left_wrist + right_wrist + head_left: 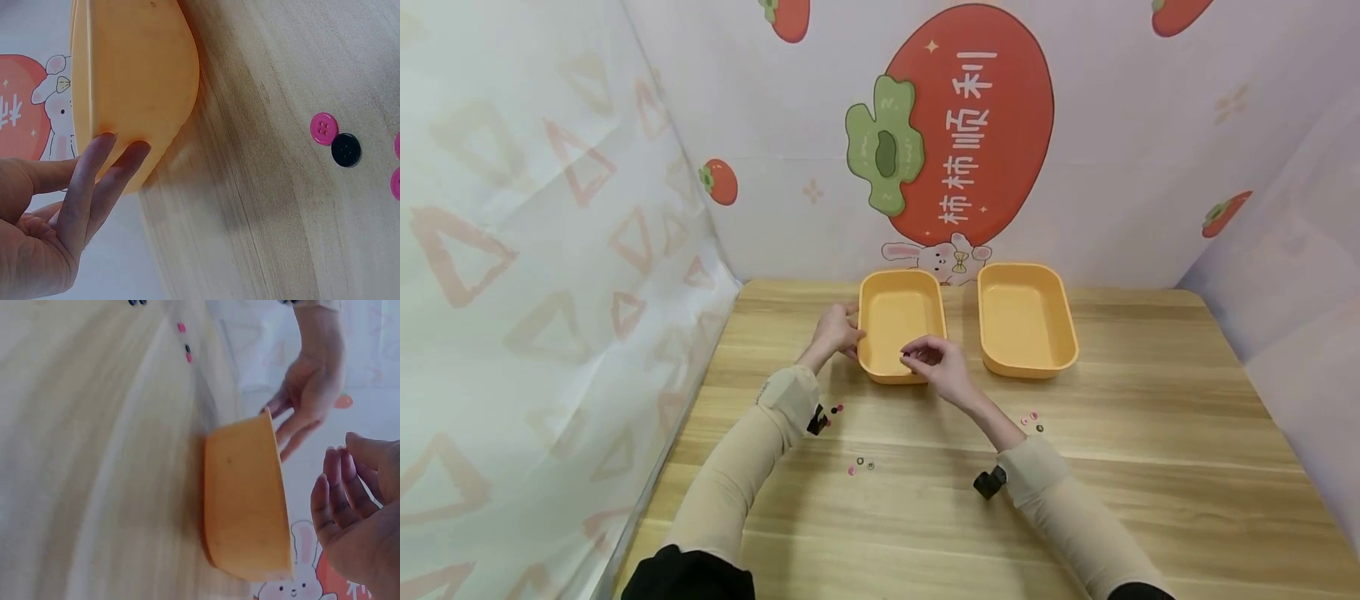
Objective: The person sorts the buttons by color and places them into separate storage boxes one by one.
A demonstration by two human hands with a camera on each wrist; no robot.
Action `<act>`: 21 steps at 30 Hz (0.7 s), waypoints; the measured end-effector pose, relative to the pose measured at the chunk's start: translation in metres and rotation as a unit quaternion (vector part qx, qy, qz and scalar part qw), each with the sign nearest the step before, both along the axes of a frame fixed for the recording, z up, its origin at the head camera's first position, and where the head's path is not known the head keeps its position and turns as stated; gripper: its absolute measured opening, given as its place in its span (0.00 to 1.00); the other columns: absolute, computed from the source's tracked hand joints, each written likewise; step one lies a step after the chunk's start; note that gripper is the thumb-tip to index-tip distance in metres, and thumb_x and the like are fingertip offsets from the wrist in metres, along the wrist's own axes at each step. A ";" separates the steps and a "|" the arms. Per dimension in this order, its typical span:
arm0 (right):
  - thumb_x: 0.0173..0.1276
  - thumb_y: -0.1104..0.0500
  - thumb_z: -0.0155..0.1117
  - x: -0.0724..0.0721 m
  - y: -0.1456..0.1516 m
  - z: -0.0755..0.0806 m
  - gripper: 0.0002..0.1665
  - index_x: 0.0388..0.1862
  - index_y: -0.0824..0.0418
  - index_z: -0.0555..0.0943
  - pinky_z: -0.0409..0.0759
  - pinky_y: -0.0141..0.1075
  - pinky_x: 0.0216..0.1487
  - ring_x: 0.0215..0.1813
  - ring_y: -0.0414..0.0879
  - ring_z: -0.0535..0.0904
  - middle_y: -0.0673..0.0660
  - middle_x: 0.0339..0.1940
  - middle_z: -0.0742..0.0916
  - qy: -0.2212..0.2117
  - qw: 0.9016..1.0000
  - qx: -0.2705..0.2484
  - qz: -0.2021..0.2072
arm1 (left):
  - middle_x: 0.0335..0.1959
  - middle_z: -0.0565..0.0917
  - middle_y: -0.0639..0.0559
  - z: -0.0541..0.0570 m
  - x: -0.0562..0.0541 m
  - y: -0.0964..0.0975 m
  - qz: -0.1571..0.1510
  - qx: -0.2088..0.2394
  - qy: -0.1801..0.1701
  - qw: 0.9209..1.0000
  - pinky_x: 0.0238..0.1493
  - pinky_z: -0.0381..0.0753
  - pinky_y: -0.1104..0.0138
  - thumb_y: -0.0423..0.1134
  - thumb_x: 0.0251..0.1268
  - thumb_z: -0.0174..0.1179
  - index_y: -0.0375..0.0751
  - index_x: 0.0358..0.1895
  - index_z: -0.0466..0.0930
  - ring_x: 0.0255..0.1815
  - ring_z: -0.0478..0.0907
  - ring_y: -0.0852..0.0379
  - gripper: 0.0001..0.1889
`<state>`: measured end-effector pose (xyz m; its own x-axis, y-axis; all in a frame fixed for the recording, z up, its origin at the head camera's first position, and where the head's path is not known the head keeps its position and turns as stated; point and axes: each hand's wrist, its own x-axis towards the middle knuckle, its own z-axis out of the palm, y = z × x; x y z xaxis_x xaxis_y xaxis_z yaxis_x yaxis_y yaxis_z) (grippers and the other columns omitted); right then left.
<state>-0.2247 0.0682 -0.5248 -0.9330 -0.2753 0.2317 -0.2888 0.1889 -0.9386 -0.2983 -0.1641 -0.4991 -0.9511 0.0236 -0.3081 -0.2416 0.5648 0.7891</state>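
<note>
My left hand [837, 332] holds the left side of an orange-yellow plastic bin [900, 274], its fingers at the rim. In the left wrist view, two fingertips [139, 149] press on the outer wall of the bin [147, 69]. My right hand [946, 372] is over the bin's near right part, above the rim, with thumb and fingertips pinched together. A small dark button [906, 356] shows at those fingertips. In the right wrist view, the fingers of the right hand [365, 506] largely hide what is pinched.
A second orange-yellow bin [1028, 371] stands to the right. Loose buttons lie in small groups on the wooden table: a pink button [324, 129] touching a black button [346, 150], a pink button [852, 471] nearer the front, and another pink button [1033, 415] at the right.
</note>
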 end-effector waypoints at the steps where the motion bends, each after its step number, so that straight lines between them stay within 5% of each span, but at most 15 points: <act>1: 0.73 0.71 0.74 -0.004 0.001 0.000 0.08 0.47 0.74 0.89 0.81 0.22 0.33 0.32 0.35 0.82 0.72 0.38 0.90 -0.001 1.000 -0.006 -0.005 | 0.63 0.87 0.26 0.000 0.000 0.000 0.000 0.001 -0.002 1.000 0.26 0.94 0.63 0.23 0.75 0.65 0.37 0.85 0.65 0.22 0.88 0.53 0.37; 10: 0.73 0.69 0.76 -0.030 0.008 0.006 0.08 0.47 0.74 0.90 0.79 0.21 0.32 0.30 0.35 0.81 0.71 0.36 0.90 -0.003 0.999 -0.005 -0.051 | 0.62 0.87 0.24 -0.003 0.001 -0.002 -0.005 0.011 0.006 1.000 0.24 0.93 0.65 0.23 0.75 0.66 0.35 0.84 0.66 0.20 0.87 0.55 0.37; 21: 0.75 0.65 0.76 -0.048 0.007 0.003 0.08 0.48 0.70 0.90 0.76 0.23 0.30 0.31 0.38 0.80 0.61 0.35 0.89 -0.018 0.996 0.028 -0.079 | 0.60 0.88 0.25 -0.002 0.003 0.000 -0.004 0.008 0.007 1.000 0.24 0.93 0.64 0.23 0.75 0.65 0.35 0.84 0.67 0.28 0.93 0.44 0.36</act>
